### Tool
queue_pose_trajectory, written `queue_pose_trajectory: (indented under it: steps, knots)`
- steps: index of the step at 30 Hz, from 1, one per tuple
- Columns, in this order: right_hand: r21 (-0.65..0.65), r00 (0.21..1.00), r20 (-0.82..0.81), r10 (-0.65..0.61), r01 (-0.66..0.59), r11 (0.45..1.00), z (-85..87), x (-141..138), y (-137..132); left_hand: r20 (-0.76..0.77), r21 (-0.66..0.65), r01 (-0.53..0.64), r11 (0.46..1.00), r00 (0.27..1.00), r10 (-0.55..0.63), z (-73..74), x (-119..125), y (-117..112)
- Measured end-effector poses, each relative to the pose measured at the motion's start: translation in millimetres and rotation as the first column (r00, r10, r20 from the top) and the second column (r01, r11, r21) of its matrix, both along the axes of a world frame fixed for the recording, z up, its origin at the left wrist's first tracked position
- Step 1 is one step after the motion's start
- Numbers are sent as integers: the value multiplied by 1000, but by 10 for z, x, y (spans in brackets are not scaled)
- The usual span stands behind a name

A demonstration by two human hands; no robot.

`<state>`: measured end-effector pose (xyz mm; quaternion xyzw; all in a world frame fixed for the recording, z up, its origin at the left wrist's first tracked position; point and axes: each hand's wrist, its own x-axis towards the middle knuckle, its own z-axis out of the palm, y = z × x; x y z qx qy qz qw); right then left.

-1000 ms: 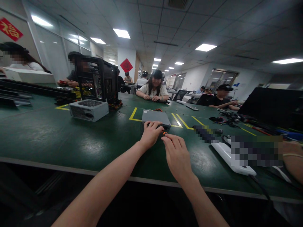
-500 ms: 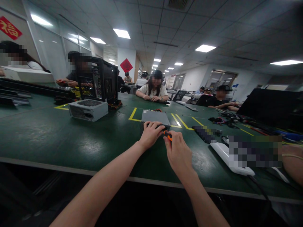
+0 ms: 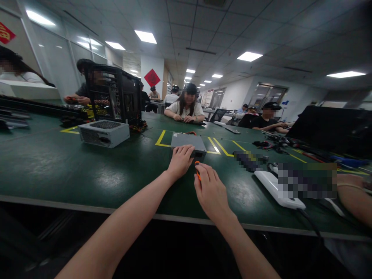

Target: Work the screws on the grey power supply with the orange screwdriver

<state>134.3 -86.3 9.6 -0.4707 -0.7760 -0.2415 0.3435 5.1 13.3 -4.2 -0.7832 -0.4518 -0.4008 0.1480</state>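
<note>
A flat grey metal box (image 3: 188, 140), like a computer power supply, lies on the green table (image 3: 58, 166) just past a yellow marked line. My left hand (image 3: 180, 159) rests on its near edge with the fingers curled over it. My right hand (image 3: 210, 190) is closed round a small orange-handled tool (image 3: 198, 170), probably a screwdriver, whose tip points at the box's near face. Most of the tool is hidden inside my fingers.
A second grey power supply (image 3: 104, 132) and an open black computer case (image 3: 116, 95) stand at the left. A white power strip (image 3: 276, 188) and loose cables (image 3: 273, 144) lie at the right, beside another person's arm (image 3: 356, 193). Several people sit along the far side.
My right hand has drawn slightly back and left with the orange tool. My left hand stays on the box. The view has shifted a little.
</note>
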Motion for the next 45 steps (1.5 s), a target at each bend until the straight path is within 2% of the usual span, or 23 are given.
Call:
queue_pose_trajectory:
  steps: [4, 6, 10, 15, 17, 21, 22, 26, 28, 31, 32, 37, 39, 42, 43, 45]
  knots:
    - [-23, 988, -33, -153, 152, 988, 0, 66, -6, -8, 11, -58, 998, 998, 58, -24, -38, 39]
    - [-48, 987, -52, -153, 151, 987, 18, 84, -14, -14, 7, -65, 998, 998, 65, -23, -41, 41]
    - [-52, 999, -13, -52, 51, 997, 41, 65, -24, 17, 4, -101, 995, 995, 101, -9, -11, 32]
    - [-72, 975, -62, -213, 208, 975, 65, 76, -9, 17, -11, -122, 993, 992, 122, 12, 23, 29]
    - [-87, 981, -76, -178, 171, 981, 66, 91, -18, 20, -13, -137, 990, 990, 138, 19, 36, 33]
    - [-36, 1000, -15, 14, -14, 999, 48, 99, -27, 37, -2, -187, 982, 982, 187, 30, 73, 45]
    - [-29, 1000, -15, 3, -4, 1000, 46, 99, -22, 39, 0, -198, 980, 979, 198, 32, 82, 46]
    - [-76, 979, -90, -181, 175, 982, 55, 100, -5, 34, -4, -215, 977, 976, 215, 45, 99, 40]
    - [-91, 984, -85, -156, 148, 985, 54, 96, -18, 29, -16, -221, 975, 975, 221, 52, 100, 32]
    - [-67, 1000, -6, -13, 13, 998, 42, 85, -41, 26, -34, -236, 971, 971, 237, 58, 101, 24]
    - [-64, 1000, 12, -3, 4, 998, 40, 83, -42, 26, -34, -239, 970, 970, 240, 59, 102, 24]
    - [-82, 982, -64, -179, 174, 981, 57, 85, -22, 26, -29, -238, 971, 971, 239, 53, 100, 32]
    - [-77, 990, -62, -124, 119, 990, 57, 78, -31, 26, -37, -233, 972, 972, 235, 49, 99, 38]
    - [-56, 1000, 27, 2, 0, 998, 48, 51, -48, 25, -37, -233, 972, 972, 234, 41, 97, 52]
    - [-48, 999, 52, 6, -4, 999, 46, 44, -49, 23, -33, -234, 972, 972, 235, 38, 97, 56]
    - [-40, 997, 47, -62, 64, 997, 44, 39, -39, 20, -26, -241, 970, 970, 242, 33, 96, 63]
